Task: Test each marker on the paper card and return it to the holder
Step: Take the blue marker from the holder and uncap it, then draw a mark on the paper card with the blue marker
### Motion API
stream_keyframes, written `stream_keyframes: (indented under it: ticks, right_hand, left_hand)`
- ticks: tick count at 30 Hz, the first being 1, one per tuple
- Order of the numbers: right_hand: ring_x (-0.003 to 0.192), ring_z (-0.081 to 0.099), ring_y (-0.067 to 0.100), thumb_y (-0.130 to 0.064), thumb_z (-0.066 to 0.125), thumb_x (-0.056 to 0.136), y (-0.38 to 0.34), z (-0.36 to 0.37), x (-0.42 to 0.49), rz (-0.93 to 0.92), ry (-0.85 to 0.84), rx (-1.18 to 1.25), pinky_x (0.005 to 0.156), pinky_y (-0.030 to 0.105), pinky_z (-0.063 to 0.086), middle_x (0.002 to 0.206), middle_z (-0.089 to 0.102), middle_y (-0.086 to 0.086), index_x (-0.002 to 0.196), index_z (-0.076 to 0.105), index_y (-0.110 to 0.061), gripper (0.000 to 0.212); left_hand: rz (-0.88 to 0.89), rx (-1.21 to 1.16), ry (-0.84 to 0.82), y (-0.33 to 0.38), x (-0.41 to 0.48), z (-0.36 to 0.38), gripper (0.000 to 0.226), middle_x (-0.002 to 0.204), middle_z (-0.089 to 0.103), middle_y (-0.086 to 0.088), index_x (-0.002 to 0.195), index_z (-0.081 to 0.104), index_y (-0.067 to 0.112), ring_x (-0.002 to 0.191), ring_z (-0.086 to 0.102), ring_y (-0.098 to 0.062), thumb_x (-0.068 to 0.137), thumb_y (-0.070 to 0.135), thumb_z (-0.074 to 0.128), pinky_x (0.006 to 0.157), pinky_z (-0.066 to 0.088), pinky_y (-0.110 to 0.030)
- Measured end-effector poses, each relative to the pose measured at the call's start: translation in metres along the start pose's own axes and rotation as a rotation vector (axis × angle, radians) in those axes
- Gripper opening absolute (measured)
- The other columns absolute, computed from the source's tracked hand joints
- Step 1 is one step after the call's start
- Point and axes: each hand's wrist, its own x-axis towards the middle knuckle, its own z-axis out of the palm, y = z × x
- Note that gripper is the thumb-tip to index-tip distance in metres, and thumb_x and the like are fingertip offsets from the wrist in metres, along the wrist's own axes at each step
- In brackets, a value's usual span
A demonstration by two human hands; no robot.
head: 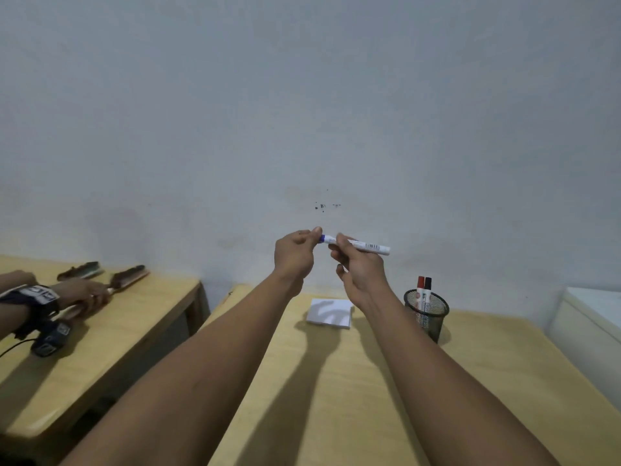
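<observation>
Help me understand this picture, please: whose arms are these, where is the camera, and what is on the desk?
There is no machine here. The camera sits on a person's head and looks forward and down, so the two bare arms reaching out are the wearer's own. The right hand holds a white marker by its barrel, lifted above the desk. The left hand pinches the marker's blue end, probably the cap. On the wooden desk lies a white paper card. To its right stands a black mesh holder with a red marker and a black marker upright in it. At the far left, another person's hand works at a separate table with brushes.
</observation>
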Motion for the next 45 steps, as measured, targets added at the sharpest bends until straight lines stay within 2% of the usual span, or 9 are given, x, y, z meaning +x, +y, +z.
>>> stream_keyframes:
  ticks: [4, 8, 12, 17, 26, 30, 33, 37, 45]
  right_hand:
    - [0.087, 0.064, 0.015, -0.013, 0.075, 0.091, 0.016, -0.004, 0.012, -0.117, -0.018, -0.150, 0.070, 0.024, 0.041, 0.091, 0.072, 0.003, 0.097, 0.074, -0.017, 0.007]
    - [0.082, 0.070, 0.012, -0.016, 0.075, 0.091, 0.028, -0.018, 0.025, -0.216, 0.025, -0.292, 0.069, 0.018, 0.048, 0.089, 0.075, 0.003, 0.104, 0.074, -0.012, 0.014]
    - [0.079, 0.072, 0.013, -0.017, 0.077, 0.089, 0.046, -0.039, 0.036, -0.167, 0.062, -0.359, 0.069, 0.027, 0.055, 0.087, 0.077, 0.001, 0.095, 0.075, -0.017, 0.007]
    - [0.079, 0.073, 0.010, -0.011, 0.084, 0.082, 0.079, -0.053, 0.059, -0.103, 0.085, -0.438, 0.075, 0.032, 0.061, 0.087, 0.078, 0.003, 0.093, 0.075, -0.012, 0.014]
    - [0.078, 0.074, 0.023, -0.024, 0.080, 0.085, 0.110, -0.056, 0.098, -0.169, 0.031, -0.746, 0.079, 0.047, 0.061, 0.082, 0.077, 0.005, 0.085, 0.072, -0.014, 0.012]
    - [0.080, 0.074, 0.019, -0.030, 0.078, 0.085, 0.121, -0.058, 0.108, -0.172, -0.004, -0.831, 0.080, 0.047, 0.061, 0.083, 0.077, 0.000, 0.084, 0.069, -0.021, 0.013]
    - [0.079, 0.074, 0.018, -0.034, 0.076, 0.085, 0.129, -0.063, 0.108, -0.153, -0.004, -0.835, 0.081, 0.049, 0.061, 0.083, 0.077, -0.003, 0.085, 0.069, -0.023, 0.013]
    - [0.074, 0.073, 0.020, -0.036, 0.074, 0.086, 0.137, -0.068, 0.105, -0.160, 0.023, -0.845, 0.079, 0.050, 0.061, 0.083, 0.077, 0.000, 0.087, 0.068, -0.023, 0.015]
    - [0.070, 0.070, 0.011, -0.031, 0.071, 0.091, 0.144, -0.071, 0.105, -0.155, 0.062, -0.859, 0.073, 0.037, 0.061, 0.083, 0.076, -0.001, 0.096, 0.070, -0.015, 0.017]
  left_hand:
    - [-0.075, 0.068, 0.052, -0.010, 0.019, -0.002, 0.032, 0.085, 0.068, 0.002, 0.095, 0.076, 0.010, 0.080, 0.054, -0.014, 0.099, 0.037, 0.059, 0.070, 0.040, -0.029]
    - [-0.058, 0.221, -0.035, -0.022, 0.041, -0.014, 0.036, 0.090, 0.064, -0.003, 0.093, 0.078, 0.008, 0.083, 0.055, -0.019, 0.098, 0.039, 0.059, 0.084, 0.037, -0.032]
    - [0.068, 0.844, -0.021, -0.059, 0.062, -0.035, 0.037, 0.072, 0.067, 0.009, 0.071, 0.076, 0.023, 0.089, 0.059, -0.020, 0.086, 0.055, 0.065, 0.082, 0.027, -0.041]
    - [0.168, 1.147, -0.109, -0.122, 0.078, -0.053, 0.028, 0.114, 0.063, 0.013, 0.079, 0.074, 0.026, 0.116, 0.047, -0.017, 0.082, 0.053, 0.072, 0.087, 0.023, -0.042]
    - [0.202, 1.244, -0.188, -0.162, 0.087, -0.055, 0.028, 0.131, 0.057, 0.011, 0.091, 0.074, 0.031, 0.124, 0.043, -0.016, 0.082, 0.056, 0.066, 0.102, 0.020, -0.047]
    - [0.489, 1.333, -0.080, -0.162, 0.067, -0.053, 0.045, 0.126, 0.059, 0.008, 0.108, 0.070, 0.031, 0.120, 0.046, -0.022, 0.082, 0.065, 0.054, 0.095, 0.026, -0.050]
    - [0.627, 1.404, -0.221, -0.161, 0.033, -0.045, 0.049, 0.123, 0.063, 0.013, 0.112, 0.070, 0.033, 0.118, 0.047, -0.023, 0.084, 0.068, 0.049, 0.091, 0.027, -0.049]
    - [0.588, 1.473, -0.412, -0.170, 0.019, -0.042, 0.052, 0.136, 0.058, 0.015, 0.127, 0.057, 0.031, 0.123, 0.044, -0.027, 0.090, 0.063, 0.039, 0.087, 0.026, -0.048]
    - [0.496, 1.407, -0.447, -0.186, 0.021, -0.044, 0.050, 0.147, 0.047, 0.014, 0.121, 0.054, 0.026, 0.119, 0.040, -0.024, 0.092, 0.062, 0.033, 0.084, 0.026, -0.045]
